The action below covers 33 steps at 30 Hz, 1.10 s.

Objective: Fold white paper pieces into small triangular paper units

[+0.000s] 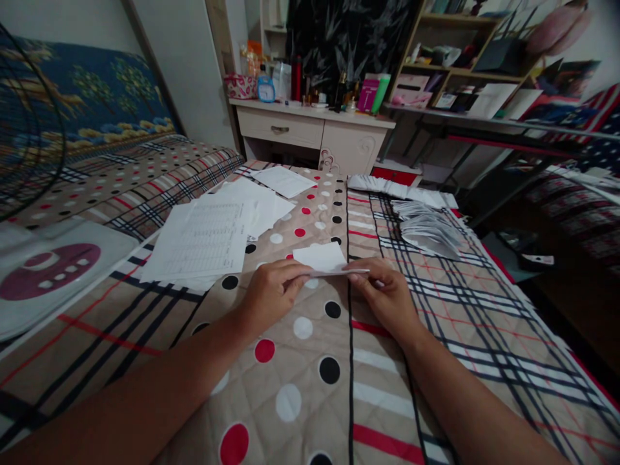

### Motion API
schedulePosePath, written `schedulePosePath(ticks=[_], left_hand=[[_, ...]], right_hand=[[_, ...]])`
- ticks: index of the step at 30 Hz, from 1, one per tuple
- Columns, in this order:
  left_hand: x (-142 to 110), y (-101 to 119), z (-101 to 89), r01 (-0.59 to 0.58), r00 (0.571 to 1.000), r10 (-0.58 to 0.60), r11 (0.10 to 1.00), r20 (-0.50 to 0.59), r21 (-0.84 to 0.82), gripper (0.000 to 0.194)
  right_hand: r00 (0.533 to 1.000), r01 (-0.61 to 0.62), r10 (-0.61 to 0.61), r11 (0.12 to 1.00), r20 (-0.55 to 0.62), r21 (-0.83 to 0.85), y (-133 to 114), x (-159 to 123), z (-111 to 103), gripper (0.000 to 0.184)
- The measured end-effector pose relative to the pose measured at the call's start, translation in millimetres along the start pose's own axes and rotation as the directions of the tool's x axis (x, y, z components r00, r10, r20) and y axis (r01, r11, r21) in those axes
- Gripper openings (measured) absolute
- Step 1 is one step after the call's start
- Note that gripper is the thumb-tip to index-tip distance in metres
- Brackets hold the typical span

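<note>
A soft, quilted tan bedcover with dots, stripes and checks (290,403) covers the bed. On the left side lies a messy pile of flat white paper sheets, the top one printed with a grid (198,239). On the right side sit a fanned stack of thin, folded white papers (429,229) and, behind it, a long row of white papers (402,188). A smooth white plastic bag with a dark pink oval (53,268) lies at the far left. In the middle, the left hand (277,285) and the right hand (385,290) hold the ends of a thin folded white paper (334,272) over the bed; each grip is narrow, pinching it between thumb and fingers. A white flat piece (320,255) shows just behind it; I cannot tell if they join. Past the bed, a cream counter with a drawer (281,124) carries a blue clock (265,88) and a pink patterned box (241,86). What is inside the box is hidden.
</note>
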State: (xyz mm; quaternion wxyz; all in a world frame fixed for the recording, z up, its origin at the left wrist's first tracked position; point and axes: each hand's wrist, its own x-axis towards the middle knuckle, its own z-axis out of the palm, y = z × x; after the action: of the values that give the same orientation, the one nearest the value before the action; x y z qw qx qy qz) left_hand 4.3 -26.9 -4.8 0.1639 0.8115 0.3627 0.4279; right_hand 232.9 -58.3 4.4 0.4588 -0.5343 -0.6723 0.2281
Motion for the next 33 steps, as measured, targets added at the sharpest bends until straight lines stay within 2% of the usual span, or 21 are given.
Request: schedulePosePath(ticks=[2,5,8,11,13,17,19,22,24,27,30,33], left_hand=[[-0.2,-0.1,-0.7,0.075,0.997,-0.076,0.997,0.029,0.011,0.011],[0.8,-1.5,-1.5,0.176,0.980,-0.180,0.983,0.091,0.047,0.014],[3.2,-4.4,-1.0,0.212,0.969,-0.223,0.972,0.106,0.105,0.021],[5.2,-8.4,0.9,0.257,0.957,-0.269,0.959,0.106,0.116,0.022],[5.7,-11.3,2.6,0.295,0.948,-0.303,0.951,0.094,0.090,0.019],[5.7,-14.9,5.0,0.342,0.935,-0.345,0.939,0.089,0.047,0.019],[6.0,-15.3,5.2,0.369,0.924,-0.370,0.929,0.097,0.025,0.017],[7.1,-14.7,5.2,0.397,0.915,-0.391,0.917,0.099,-0.046,0.013],[8.3,-14.2,5.5,0.418,0.908,-0.406,0.897,0.101,-0.147,0.011],[10.1,-14.4,6.3,0.458,0.883,-0.462,0.815,0.080,-0.353,0.012],[10.8,-15.7,6.8,0.474,0.856,-0.515,0.750,0.043,-0.462,0.015],[9.9,-17.4,7.2,0.478,0.852,-0.521,0.741,0.045,-0.471,0.015]], right_hand=[[0.997,-0.060,0.061,0.998,0.043,-0.037,2.0,-2.2,2.6,0.030],[0.983,-0.150,0.155,0.987,0.094,-0.056,5.4,-4.1,6.7,0.038],[0.982,-0.178,0.187,0.971,0.040,-0.158,6.8,-2.3,10.5,0.035],[0.988,-0.157,0.145,0.928,-0.061,-0.337,3.8,1.9,13.6,0.023],[0.988,-0.155,0.133,0.889,-0.081,-0.431,-0.1,5.0,15.1,0.016],[0.973,-0.226,0.214,0.852,-0.080,-0.472,-5.0,9.0,16.3,0.014],[0.955,-0.296,0.282,0.864,-0.097,-0.406,-3.0,9.1,16.8,0.016],[0.931,-0.365,0.350,0.911,-0.106,-0.193,4.7,7.2,18.5,0.021],[0.921,-0.377,0.376,0.926,-0.099,0.004,9.4,5.6,20.2,0.025],[0.904,-0.393,0.420,0.890,-0.077,0.232,10.6,4.3,22.0,0.031],[0.909,-0.372,0.413,0.869,-0.063,0.325,5.2,3.5,22.2,0.032],[0.929,-0.318,0.366,0.872,-0.062,0.372,-1.0,2.1,22.0,0.028]])
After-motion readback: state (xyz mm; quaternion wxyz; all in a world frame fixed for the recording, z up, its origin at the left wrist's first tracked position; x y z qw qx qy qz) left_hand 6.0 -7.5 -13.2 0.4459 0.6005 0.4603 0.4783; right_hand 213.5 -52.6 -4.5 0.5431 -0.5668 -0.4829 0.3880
